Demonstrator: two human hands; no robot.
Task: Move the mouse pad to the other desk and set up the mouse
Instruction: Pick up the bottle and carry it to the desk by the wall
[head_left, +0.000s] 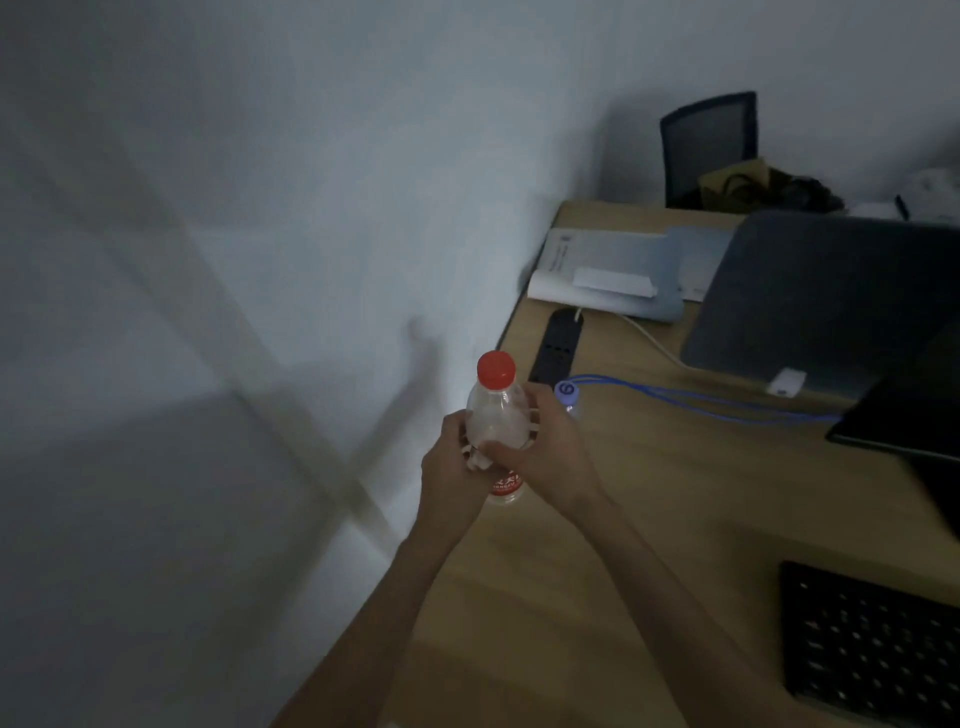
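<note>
A clear bottle (496, 415) with red cap is held upright by both hands, left hand (452, 467) and right hand (540, 447), fingers wrapped around it, over the desk (597, 545) left edge. The mouse pad cannot be made out; the keyboard (872, 639) is cut off at right.

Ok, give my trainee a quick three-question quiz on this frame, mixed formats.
1. True or false: the bottle has a blue cap.
2. Which hands grip the bottle? A) left hand only B) right hand only C) both
3. Fill in: the black power strip lies on the desk beside the ____.

Key: 1 false, the cap is red. 2 C. 3 wall.
</note>
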